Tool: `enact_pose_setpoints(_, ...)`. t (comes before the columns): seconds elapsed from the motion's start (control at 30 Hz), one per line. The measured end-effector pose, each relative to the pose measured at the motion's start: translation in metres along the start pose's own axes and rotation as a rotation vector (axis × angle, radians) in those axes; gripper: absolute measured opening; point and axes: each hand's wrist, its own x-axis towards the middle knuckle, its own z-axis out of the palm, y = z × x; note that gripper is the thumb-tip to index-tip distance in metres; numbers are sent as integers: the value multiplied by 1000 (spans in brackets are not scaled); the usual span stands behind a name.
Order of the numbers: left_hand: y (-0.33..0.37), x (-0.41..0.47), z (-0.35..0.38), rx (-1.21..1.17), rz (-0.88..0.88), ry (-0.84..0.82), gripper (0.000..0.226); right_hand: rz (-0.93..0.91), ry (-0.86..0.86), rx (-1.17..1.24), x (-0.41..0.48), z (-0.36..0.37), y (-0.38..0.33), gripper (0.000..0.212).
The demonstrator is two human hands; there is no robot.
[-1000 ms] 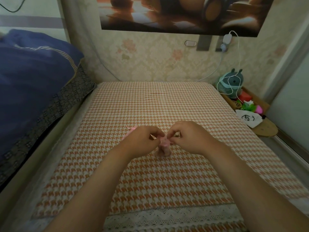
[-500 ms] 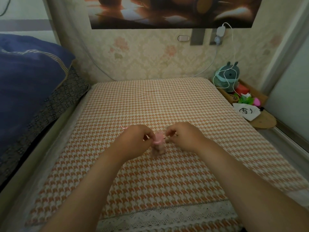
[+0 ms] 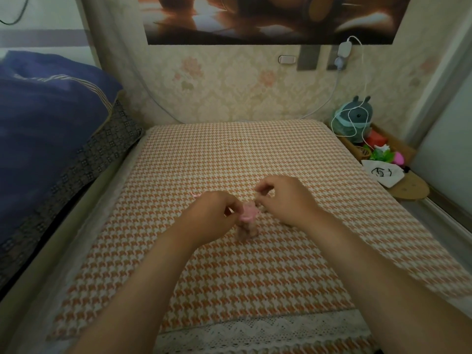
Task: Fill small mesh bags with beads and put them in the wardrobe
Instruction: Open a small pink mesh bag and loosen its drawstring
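Orange-and-white houndstooth cloth covers the surface. A small pink mesh bag stands upright on it, darker in its lower part, directly between the two hands. The left hand, fingers curled, pinches the bag's gathered neck from one side. The right hand, curled likewise, pinches at the other side. The drawstring is too blurred to make out.

The mesh bag is pink, its lower part a duller brownish pink; the cloth beneath is orange-and-white houndstooth, edged in white lace; the quilt is navy with a pale striped band; the wallpaper is cream damask with faded pink flowers; the pouch is white with a black drawing.
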Motion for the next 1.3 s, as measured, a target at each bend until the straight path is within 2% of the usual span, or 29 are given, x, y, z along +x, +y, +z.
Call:
enact_pose_setpoints(0.07, 1, 0, 0, -10, -6, 3, 9, -32, 28, 141, -4, -5, -8, 12)
enact_pose_setpoints(0.13, 2, -1, 0, -17, -5, 19, 9, -79, -4, 178, -9, -7, -17, 10)
enact_pose_setpoints(0.27, 3, -4, -1, -37, -12, 13, 11, -133, -101, 46, -15, -9, -28, 14)
enact_pose_setpoints(0.57, 3, -6, -4, -131, -119, 20, 14, -158, -206, -126, -16, -15, -32, 16)
enact_pose_setpoints(0.7, 2, -2, 0, -162, -193, 75, 33, -125, -111, 46, -11, -10, -22, 15)
enact_pose_setpoints(0.8, 1, 1, -1, -146, -246, 124, 31, -67, -35, 43, -4, -6, -12, 16)
enact_pose_setpoints(0.9, -1, 1, -4, -140, -261, 138, 20, -27, -52, -5, 1, 2, -5, 16)
enact_pose_setpoints(1.13, -13, 1, -6, -253, -235, 69, 18, -70, -213, -166, 18, 34, -8, 31)
enact_pose_setpoints(1.3, -15, 2, -6, -260, -204, 31, 21, -78, -328, -367, 24, 48, -10, 15)
